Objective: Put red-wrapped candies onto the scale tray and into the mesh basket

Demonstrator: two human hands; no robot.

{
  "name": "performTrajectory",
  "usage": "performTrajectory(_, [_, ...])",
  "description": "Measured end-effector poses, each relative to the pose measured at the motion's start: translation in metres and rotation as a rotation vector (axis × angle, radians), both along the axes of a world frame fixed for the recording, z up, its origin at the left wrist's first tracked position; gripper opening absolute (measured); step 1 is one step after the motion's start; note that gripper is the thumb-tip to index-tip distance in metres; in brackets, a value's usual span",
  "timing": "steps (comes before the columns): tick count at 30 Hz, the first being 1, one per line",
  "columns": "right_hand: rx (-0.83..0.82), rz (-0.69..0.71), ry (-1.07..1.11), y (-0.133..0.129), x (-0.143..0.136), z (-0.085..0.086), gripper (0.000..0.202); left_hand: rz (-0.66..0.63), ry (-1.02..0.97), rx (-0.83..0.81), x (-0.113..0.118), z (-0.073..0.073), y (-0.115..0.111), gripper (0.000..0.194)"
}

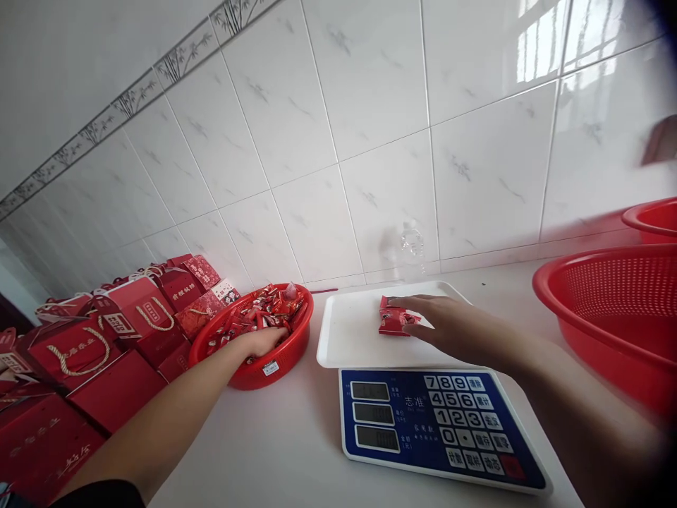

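My left hand (267, 340) reaches into a red plastic basket (301, 335) heaped with small red-wrapped packets (267, 307). Its fingertips are buried among the packets, so what they grip is hidden. Over the white tray (349, 339) of a digital scale, my right hand (431, 314) has its fingers stretched out and the thumb apart. Under and beside those fingers, a few red packets (392, 323) lie on the tray, partly covered by the hand. The blue keypad panel (417, 423) of the scale faces me, its display digits too faint to read.
Red gift boxes with rope handles (142, 310) are stacked at the left, close to the basket. A clear plastic bottle (412, 247) stands behind the tray by the tiled wall (381, 176). On the right is a large red perforated basket (608, 310), with another red basket (656, 215) behind it.
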State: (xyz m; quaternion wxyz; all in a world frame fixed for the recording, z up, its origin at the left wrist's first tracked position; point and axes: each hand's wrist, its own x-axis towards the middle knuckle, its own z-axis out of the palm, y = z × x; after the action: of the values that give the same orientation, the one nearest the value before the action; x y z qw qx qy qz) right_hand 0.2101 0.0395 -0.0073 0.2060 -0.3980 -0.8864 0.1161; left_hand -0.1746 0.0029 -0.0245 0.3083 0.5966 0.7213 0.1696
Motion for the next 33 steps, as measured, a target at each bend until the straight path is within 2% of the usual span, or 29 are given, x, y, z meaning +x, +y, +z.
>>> performTrajectory(3, [0.005, -0.009, 0.005, 0.0, 0.002, 0.001, 0.045, -0.012, -0.017, -0.004, -0.001, 0.02, -0.007, 0.032])
performTrajectory(6, [0.002, -0.019, 0.018, 0.002, 0.002, 0.002, 0.044, 0.035, -0.068, 0.067, -0.006, 0.038, -0.013, 0.043])
performTrajectory(10, [-0.021, -0.017, 0.016, 0.002, 0.001, 0.003, 0.044, 0.127, -0.118, 0.185, -0.012, 0.049, -0.017, 0.054])
performTrajectory(17, [-0.002, -0.005, 0.022, 0.001, 0.002, 0.002, 0.043, 0.219, -0.143, 0.314, -0.017, 0.049, -0.016, 0.06])
performTrajectory(21, [-0.024, 0.005, 0.029, -0.003, 0.002, 0.007, 0.042, 0.242, -0.183, 0.322, -0.022, 0.046, -0.017, 0.074])
performTrajectory(24, [-0.045, 0.026, 0.023, -0.008, 0.002, 0.01, 0.044, 0.293, -0.042, 0.303, -0.031, 0.043, -0.015, 0.076])
performTrajectory(29, [-0.021, 0.035, 0.02, -0.009, -0.001, 0.007, 0.04, 0.223, 0.023, 0.207, -0.039, 0.039, -0.018, 0.051])
performTrajectory(31, [0.01, 0.021, 0.046, -0.005, -0.001, 0.007, 0.042, 0.177, 0.036, 0.158, -0.038, 0.034, -0.019, 0.052])
performTrajectory(33, [0.11, -0.081, 0.167, -0.001, 0.003, 0.011, 0.051, 0.118, 0.143, 0.117, -0.032, 0.026, -0.021, 0.066])
